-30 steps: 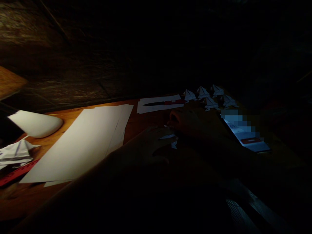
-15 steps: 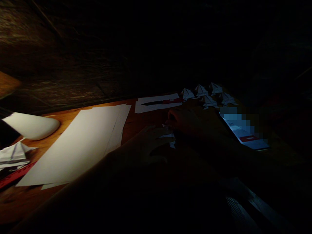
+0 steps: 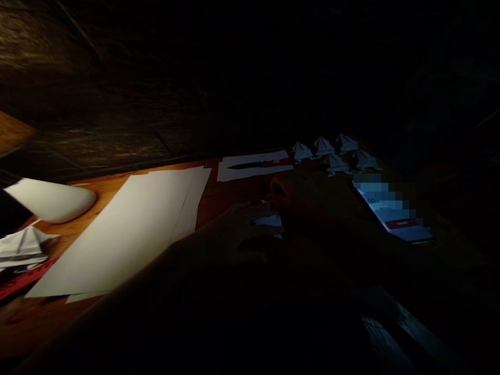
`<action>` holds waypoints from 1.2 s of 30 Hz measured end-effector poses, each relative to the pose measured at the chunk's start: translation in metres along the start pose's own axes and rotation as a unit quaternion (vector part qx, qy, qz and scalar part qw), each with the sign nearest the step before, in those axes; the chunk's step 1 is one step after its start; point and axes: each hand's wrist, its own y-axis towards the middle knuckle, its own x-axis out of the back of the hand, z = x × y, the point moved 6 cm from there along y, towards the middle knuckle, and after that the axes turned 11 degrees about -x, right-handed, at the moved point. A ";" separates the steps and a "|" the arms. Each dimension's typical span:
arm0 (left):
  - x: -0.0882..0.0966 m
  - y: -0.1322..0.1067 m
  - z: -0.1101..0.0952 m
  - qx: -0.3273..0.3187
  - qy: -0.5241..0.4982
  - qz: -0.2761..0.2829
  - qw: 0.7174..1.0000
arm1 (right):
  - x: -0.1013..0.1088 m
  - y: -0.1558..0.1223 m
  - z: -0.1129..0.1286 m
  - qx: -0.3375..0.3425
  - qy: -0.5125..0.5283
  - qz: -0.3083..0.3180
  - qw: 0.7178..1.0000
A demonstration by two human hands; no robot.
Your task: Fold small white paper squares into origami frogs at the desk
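Observation:
Between my two hands is a small piece of folded white paper (image 3: pixel 269 220), low over the wooden table. My left hand (image 3: pixel 238 229) holds its left side, the thumb lying apart from the fingers nearer to me. At the paper's far edge, my right hand (image 3: pixel 297 191) is curled, with its fingertips pinching the fold. Deep shadow hides most finger detail. Beyond the right hand stand several finished-looking folded paper figures (image 3: pixel 336 163), pointed at the top. A knife with a dark blade and red handle (image 3: pixel 250 165) lies on cut paper sheets (image 3: pixel 230 174) behind my hands.
A stack of white sheets (image 3: pixel 136 224) lies to the left. Past it are a white lamp-like object (image 3: pixel 58 200), another folded paper figure (image 3: pixel 23 245) and a red ruler (image 3: pixel 27 281). A lit phone (image 3: pixel 390 213) rests at right. A dark wall (image 3: pixel 117 104) borders the table.
The folded paper has shifted slightly between my fingers and shows a broader flat face. Both hands stay almost in place; the view has moved very slightly.

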 end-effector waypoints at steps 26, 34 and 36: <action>0.020 -0.009 0.001 -0.118 0.021 -0.079 0.990 | 0.003 -0.005 0.000 0.026 -0.020 -0.014 0.999; 0.023 -0.009 0.017 -0.027 0.025 -0.166 0.985 | 0.008 -0.004 -0.004 0.001 -0.035 -0.021 0.999; 0.022 -0.009 0.024 0.013 0.042 -0.179 0.983 | 0.013 -0.005 -0.004 -0.017 -0.050 -0.034 0.998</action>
